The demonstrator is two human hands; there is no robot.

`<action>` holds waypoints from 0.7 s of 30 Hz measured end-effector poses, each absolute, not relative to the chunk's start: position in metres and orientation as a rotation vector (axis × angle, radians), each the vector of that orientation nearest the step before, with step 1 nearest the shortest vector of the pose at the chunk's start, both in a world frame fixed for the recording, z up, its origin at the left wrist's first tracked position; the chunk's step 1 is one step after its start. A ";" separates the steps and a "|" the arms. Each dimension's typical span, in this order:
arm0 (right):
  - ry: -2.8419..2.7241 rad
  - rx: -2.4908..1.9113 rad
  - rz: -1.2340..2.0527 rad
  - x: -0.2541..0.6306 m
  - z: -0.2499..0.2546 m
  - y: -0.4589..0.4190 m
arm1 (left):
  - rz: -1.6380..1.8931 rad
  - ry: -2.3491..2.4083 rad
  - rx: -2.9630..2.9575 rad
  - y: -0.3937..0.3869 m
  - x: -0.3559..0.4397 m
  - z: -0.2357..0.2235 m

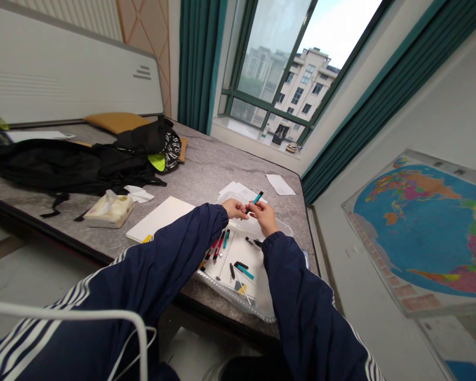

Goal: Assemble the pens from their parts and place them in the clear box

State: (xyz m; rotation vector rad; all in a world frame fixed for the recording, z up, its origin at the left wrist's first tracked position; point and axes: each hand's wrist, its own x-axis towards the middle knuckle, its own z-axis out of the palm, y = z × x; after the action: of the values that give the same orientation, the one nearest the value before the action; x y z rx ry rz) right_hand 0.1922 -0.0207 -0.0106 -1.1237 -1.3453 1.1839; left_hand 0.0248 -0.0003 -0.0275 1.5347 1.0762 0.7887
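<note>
A teal pen with a black end (pixel 258 197) is held up at a slant over a clear plastic tray (pixel 238 309). My right hand (pixel 265 218) is closed around its middle in a pinch. Close by on the left, my left hand (pixel 235 209) has its fingers pressed together at the pen's dark lower end. Beneath my hands, the tray holds a white sheet with several pens and pen parts on it. Among them are a teal pen (pixel 245 272), a red pen (pixel 218 246), a short teal piece (pixel 226 238) and a black cap (pixel 232 271).
Left of the tray lie a white board (pixel 158 217) and a tissue box (pixel 109 210). A black backpack (pixel 59 164) spreads over the far left of the grey table (pixel 210 159). Loose paper (pixel 280 184) lies near the window. A white curved bar (pixel 103 314) crosses the lower left foreground.
</note>
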 end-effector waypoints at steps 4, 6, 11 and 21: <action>-1.335 -1.094 1.212 0.192 -0.012 -0.020 | 0.700 1.090 1.515 -0.003 0.025 -0.024; -1.314 -1.069 1.217 0.193 -0.013 -0.019 | 0.613 1.037 1.492 -0.005 0.024 -0.020; -1.323 -1.077 1.223 0.193 -0.013 -0.019 | 0.649 1.022 1.525 -0.004 0.022 -0.018; -1.351 -1.117 1.204 0.193 -0.010 -0.021 | 0.683 1.098 1.489 -0.005 0.022 -0.018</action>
State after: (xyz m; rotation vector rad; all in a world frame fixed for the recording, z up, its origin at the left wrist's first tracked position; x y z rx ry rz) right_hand 0.1925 -0.0214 -0.0104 -1.1166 -1.3508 1.2041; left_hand 0.0216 -0.0052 -0.0175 1.4887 1.0981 0.6831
